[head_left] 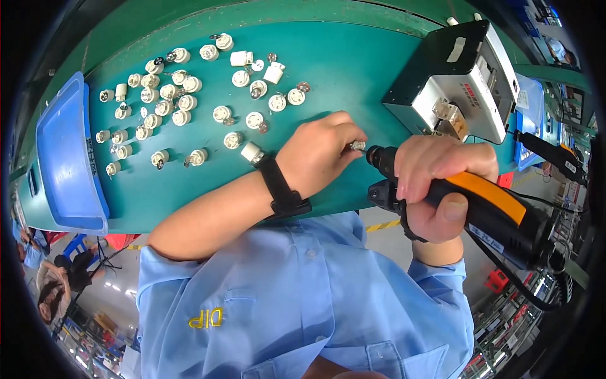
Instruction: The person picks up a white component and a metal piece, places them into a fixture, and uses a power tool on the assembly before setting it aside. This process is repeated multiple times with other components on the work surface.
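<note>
My right hand (442,183) is wrapped round a black-and-orange electric screwdriver (489,202). The tool lies nearly level, its nose pointing left. Just beyond that nose, my left hand (322,151) pinches a small whitish metallic part (358,146) between thumb and fingers. Most of this part is hidden by the fingertips. Beside my left wrist, which wears a black band (278,186), a white cylindrical lamp socket (252,152) lies on the green table mat (341,69). More white round sockets (254,120) are spread to the left, several with small dark metal discs on or beside them.
A blue tray (69,158) lies along the table's left edge. At the back right stands a black-and-silver boxy machine (451,76). A second black-and-orange screwdriver (550,153) is farther right, near blue bins. A black cable (511,278) hangs from the held screwdriver. Other people sit at lower left.
</note>
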A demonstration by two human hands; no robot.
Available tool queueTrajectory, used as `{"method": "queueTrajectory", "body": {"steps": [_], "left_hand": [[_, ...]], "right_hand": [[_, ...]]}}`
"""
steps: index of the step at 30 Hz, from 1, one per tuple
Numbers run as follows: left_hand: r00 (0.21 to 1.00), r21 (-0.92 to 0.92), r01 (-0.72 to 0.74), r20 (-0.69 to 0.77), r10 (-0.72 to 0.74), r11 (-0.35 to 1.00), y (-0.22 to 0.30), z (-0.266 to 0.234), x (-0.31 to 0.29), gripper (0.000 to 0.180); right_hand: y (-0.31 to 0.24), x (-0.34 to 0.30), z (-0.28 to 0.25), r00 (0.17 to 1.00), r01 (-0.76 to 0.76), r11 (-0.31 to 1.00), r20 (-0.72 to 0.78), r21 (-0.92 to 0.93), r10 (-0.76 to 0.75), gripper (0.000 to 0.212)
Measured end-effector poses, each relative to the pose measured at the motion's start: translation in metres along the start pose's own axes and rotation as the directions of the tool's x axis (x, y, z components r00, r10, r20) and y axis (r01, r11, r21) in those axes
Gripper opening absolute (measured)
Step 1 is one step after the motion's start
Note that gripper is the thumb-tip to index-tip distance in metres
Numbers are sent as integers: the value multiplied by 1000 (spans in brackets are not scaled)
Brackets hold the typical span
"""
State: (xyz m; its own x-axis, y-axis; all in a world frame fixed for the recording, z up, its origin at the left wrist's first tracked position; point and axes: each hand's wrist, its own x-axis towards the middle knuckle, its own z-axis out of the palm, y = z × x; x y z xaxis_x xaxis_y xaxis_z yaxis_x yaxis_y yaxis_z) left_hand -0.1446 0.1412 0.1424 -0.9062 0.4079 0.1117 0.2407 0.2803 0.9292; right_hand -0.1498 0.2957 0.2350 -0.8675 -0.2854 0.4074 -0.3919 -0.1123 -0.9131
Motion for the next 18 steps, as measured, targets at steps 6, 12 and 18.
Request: {"method": "queueTrajectory", "body": {"steps": [6,12,18], "left_hand": [[998,75,-36,-48,39,997,1,2,-3,22],[1000,399,0,-12,5,917,38,-47,27,14],[967,640,110,-245,66,761,9,-151,118,31]], "right_hand": [[0,4,6,998,19,999,66,35,-21,44],[-48,-1,-45,895,413,865,-302,284,-328,49],[-42,-1,-66,925,368,899,-198,238,-326,50]]}}
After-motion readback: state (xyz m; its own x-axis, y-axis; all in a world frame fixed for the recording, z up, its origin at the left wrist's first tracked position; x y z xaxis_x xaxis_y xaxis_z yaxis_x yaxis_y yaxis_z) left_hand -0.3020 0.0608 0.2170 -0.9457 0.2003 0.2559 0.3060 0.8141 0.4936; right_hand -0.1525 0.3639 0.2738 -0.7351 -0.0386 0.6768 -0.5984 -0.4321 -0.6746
